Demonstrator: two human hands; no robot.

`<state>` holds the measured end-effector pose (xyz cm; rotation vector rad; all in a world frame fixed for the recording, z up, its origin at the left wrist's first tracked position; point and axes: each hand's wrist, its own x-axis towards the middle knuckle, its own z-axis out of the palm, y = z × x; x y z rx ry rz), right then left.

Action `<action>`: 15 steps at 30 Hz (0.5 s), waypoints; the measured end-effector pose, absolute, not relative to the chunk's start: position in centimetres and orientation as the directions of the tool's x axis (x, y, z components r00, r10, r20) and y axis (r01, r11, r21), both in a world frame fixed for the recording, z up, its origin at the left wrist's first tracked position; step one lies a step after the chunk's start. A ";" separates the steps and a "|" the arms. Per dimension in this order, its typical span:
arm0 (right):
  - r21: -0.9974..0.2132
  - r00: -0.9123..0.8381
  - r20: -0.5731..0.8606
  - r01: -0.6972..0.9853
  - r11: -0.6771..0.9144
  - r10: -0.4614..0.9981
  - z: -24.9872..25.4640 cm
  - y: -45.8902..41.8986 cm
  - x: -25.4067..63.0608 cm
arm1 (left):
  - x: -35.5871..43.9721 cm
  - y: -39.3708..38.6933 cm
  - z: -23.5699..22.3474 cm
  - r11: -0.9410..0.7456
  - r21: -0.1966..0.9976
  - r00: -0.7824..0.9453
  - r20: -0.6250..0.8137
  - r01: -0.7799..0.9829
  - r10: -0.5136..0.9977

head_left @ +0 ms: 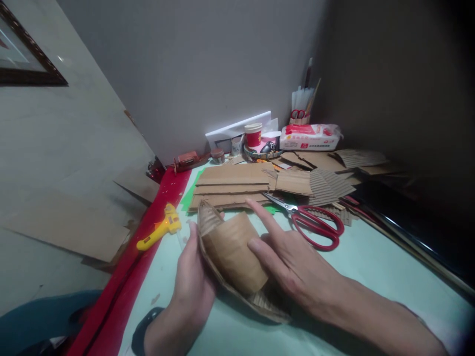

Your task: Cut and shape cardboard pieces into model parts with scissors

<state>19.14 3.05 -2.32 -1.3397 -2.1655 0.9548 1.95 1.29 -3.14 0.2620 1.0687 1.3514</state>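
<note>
A small cardboard boat [245, 296] with pointed ends and a curved brown cover [233, 252] across its middle is tilted above the table. Cupped along its left side, my left hand [195, 277] grips the hull, thumb up near the rim. My right hand [285, 262] is at the boat's right side. Its thumb rests on the edge of the cover, and its index finger stretches forward past it; the other fingers are mostly hidden. Beyond the right hand lie scissors with red handles [334, 230], blades slightly apart. To the left is a yellow hot glue gun [159, 232].
Stacked cardboard sheets [233, 178] and corrugated pieces [328, 185] lie behind the boat. Farther back are a red paper cup [253, 136], a tissue pack [310, 137] and a holder with sticks [300, 106]. A black glossy object [419, 227] borders the right side of the table [367, 262].
</note>
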 end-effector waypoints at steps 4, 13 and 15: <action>-0.764 -0.559 0.014 0.529 0.370 0.829 -2.3 3.0 19.2 | 2.4 2.1 -3.1 0.395 0.645 -0.051 -0.558 -0.654 0.828; -0.684 -0.505 -0.008 0.632 0.364 0.863 -2.4 4.0 20.1 | 2.8 2.3 -4.2 0.476 0.614 0.133 -0.519 -0.629 0.845; -0.681 -0.493 -0.007 0.639 0.358 0.870 -2.4 4.1 20.3 | 2.9 2.3 -4.1 0.481 0.618 0.172 -0.491 -0.622 0.854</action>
